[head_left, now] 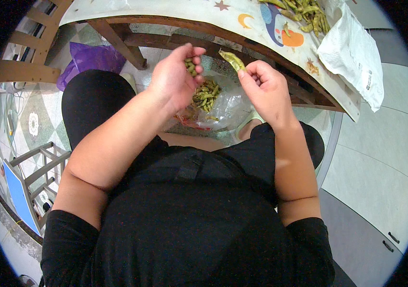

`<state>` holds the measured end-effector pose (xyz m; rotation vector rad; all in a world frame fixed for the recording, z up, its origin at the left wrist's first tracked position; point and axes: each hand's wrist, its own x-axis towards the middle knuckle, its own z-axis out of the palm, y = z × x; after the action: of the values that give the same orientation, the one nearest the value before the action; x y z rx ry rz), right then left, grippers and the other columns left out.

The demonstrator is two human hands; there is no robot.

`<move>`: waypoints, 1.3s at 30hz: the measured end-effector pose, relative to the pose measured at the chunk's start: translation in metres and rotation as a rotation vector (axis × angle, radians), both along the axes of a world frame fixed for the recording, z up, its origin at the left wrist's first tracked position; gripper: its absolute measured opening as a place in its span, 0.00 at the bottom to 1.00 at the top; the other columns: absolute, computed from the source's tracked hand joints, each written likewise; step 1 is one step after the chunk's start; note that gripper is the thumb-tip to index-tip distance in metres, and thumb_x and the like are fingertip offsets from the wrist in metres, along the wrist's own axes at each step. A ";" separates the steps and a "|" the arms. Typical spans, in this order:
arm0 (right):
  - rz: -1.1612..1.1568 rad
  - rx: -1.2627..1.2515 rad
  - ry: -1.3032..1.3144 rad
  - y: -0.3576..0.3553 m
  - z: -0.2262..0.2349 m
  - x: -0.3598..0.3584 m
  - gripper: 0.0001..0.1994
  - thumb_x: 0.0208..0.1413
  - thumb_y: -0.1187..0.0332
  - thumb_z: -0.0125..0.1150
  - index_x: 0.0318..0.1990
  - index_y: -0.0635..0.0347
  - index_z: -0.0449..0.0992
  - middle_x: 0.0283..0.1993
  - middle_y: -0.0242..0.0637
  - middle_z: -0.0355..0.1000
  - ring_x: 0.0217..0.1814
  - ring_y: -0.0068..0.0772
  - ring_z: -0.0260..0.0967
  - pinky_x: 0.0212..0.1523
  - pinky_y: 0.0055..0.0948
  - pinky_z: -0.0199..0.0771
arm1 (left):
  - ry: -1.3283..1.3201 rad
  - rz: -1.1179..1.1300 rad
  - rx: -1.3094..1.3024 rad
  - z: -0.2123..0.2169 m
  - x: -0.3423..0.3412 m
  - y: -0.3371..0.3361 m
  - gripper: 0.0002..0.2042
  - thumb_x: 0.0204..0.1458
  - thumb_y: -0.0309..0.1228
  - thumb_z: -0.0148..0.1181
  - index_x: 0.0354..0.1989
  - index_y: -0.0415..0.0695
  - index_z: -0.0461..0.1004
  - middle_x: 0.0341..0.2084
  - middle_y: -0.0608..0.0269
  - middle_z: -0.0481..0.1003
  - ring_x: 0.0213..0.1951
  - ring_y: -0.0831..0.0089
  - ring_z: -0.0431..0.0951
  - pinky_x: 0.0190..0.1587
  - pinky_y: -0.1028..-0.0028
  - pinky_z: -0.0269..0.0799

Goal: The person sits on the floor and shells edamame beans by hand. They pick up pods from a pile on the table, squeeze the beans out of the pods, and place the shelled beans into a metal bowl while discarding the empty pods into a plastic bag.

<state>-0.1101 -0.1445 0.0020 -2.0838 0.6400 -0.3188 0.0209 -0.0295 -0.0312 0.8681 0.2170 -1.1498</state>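
The left hand [173, 79] is raised in front of the lap with its fingers curled loosely inward, cupping a small cluster of green shelled pods or beans [190, 66] against the palm; the grip is half closed, enough to keep the pieces from spilling. At about three o'clock from it, the right hand [266, 91] pinches a single pale green split bean pod [232, 60] between thumb and fingertips, the pod sticking out toward eleven o'clock so its opened end faces the other hand.

Both hands hover directly above a clear crinkled plastic bag [225, 107] lying open on the floor between the knees, at roughly six o'clock from the pod; it holds a heap of green pods [206, 93]. Holding the work over the bag's mouth seems meant to let anything dropped land inside it.

At one o'clock, on the wooden table with a patterned cloth [242, 21], lies a pile of whole green bean pods [304, 14], beside a white plastic bag [352, 52] hanging over the edge. A purple plastic bag [91, 60] sits on the tiled floor at ten o'clock.
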 end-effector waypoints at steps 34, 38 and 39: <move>-0.017 -0.654 -0.256 -0.053 0.071 0.065 0.08 0.43 0.71 0.53 0.33 0.61 0.70 0.28 0.38 0.68 0.31 0.33 0.65 0.32 0.28 0.65 | -0.159 -0.205 -0.136 0.016 0.006 0.006 0.09 0.49 0.31 0.47 0.35 0.42 0.69 0.14 0.76 0.60 0.17 0.87 0.57 0.19 0.86 0.50; 0.089 0.826 -0.316 -0.005 0.068 0.032 0.10 0.49 0.71 0.50 0.37 0.66 0.68 0.32 0.38 0.69 0.29 0.23 0.65 0.29 0.18 0.64 | -0.498 -0.082 -0.111 0.038 -0.005 0.007 0.08 0.47 0.30 0.52 0.34 0.43 0.71 0.15 0.76 0.64 0.15 0.89 0.54 0.17 0.87 0.47; 0.111 1.019 -0.290 -0.001 0.061 0.026 0.12 0.49 0.69 0.51 0.39 0.66 0.67 0.32 0.38 0.69 0.28 0.22 0.65 0.27 0.18 0.65 | -0.507 -0.090 -0.163 0.046 -0.005 0.012 0.08 0.46 0.28 0.53 0.35 0.42 0.71 0.21 0.72 0.69 0.19 0.89 0.60 0.21 0.87 0.56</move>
<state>-0.0844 -0.1451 0.0626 -1.0628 0.3774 -0.1645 0.0158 -0.0177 0.0148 1.0003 -0.3303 -0.9784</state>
